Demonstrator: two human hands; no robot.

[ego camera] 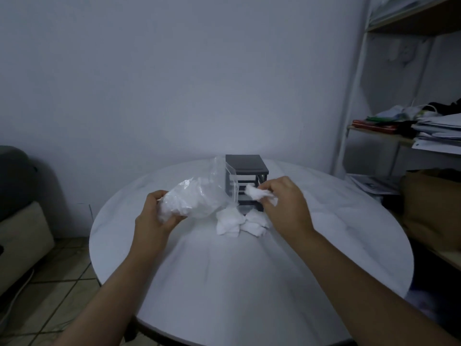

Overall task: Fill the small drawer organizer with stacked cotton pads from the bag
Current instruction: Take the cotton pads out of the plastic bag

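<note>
A small dark grey drawer organizer (249, 166) stands at the far middle of the round white table (249, 283). My left hand (152, 218) grips a clear plastic bag (197, 196) of white cotton pads, held just left of the organizer with its mouth toward it. My right hand (287, 203) pinches a few cotton pads (254, 192) in front of the organizer's drawers. A loose pile of cotton pads (239, 223) lies on the table below, in front of the organizer. The drawers are partly hidden by the bag and my right hand.
A white metal shelf (354, 96) with papers and clothes stands at the right. A brown bag (431, 208) sits beside the table's right edge. A beige and grey seat (20, 221) is at the left over a tiled floor.
</note>
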